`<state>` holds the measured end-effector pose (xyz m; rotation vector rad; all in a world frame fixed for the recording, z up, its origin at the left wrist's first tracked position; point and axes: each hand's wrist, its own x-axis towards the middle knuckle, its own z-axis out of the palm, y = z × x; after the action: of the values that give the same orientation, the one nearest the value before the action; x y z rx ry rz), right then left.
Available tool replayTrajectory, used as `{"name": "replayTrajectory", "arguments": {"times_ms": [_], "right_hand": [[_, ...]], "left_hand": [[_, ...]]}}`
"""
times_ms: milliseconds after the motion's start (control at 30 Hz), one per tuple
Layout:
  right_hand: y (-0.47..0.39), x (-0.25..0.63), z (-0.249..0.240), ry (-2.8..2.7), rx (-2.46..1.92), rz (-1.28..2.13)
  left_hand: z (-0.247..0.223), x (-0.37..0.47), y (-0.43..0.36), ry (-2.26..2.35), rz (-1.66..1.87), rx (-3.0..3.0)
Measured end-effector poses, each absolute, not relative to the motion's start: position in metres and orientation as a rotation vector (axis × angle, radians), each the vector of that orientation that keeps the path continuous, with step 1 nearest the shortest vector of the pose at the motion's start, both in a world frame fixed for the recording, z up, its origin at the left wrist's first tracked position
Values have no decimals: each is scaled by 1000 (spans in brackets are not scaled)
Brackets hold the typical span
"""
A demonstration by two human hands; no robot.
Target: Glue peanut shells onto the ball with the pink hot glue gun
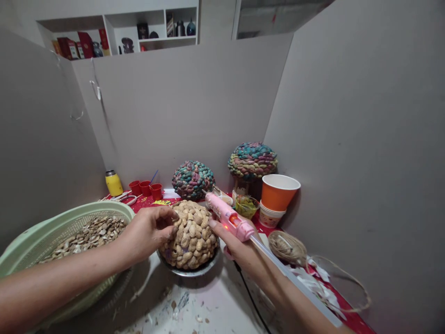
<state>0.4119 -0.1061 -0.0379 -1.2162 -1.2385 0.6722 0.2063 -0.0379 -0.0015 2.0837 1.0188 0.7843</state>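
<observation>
Dome [193,236]: seated in a bowl [190,273] at the clock's centre, judged mostly covered with shells; purple base [168,253] shows at its eight o'clock, so gaps appear left to fill. Right hand [243,251], four o'clock, grasps the glue gun [225,213]. Left hand [149,229], ten o'clock, fingers bent to a pinch; whether anything is held cannot be told. Basket [41,232] of loose shells [100,232], nine o'clock. Beyond, coloured domes [193,180] [252,160], twelve and one.

Dim grayish light spreading over gray panels [181,102], left side lying darker, soft shadow falling beneath the green basket [52,222], pink glue gun [227,215] glowing orange, wide-angle edges stretching.
</observation>
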Motion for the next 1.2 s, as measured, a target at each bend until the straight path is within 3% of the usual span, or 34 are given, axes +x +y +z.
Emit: {"name": "replayTrajectory", "arguments": {"times_ms": [300,533,1200], "right_hand": [[-120,412,-32,-1177,-1218,748],[-148,397,-19,-1432,-988,1019],[-143,388,-23,-1815,-981,983]], "left_hand": [[24,196,-65,995,886,1627],[-3,194,-110,886,861,1236],[-49,193,-111,523,546,815]]}}
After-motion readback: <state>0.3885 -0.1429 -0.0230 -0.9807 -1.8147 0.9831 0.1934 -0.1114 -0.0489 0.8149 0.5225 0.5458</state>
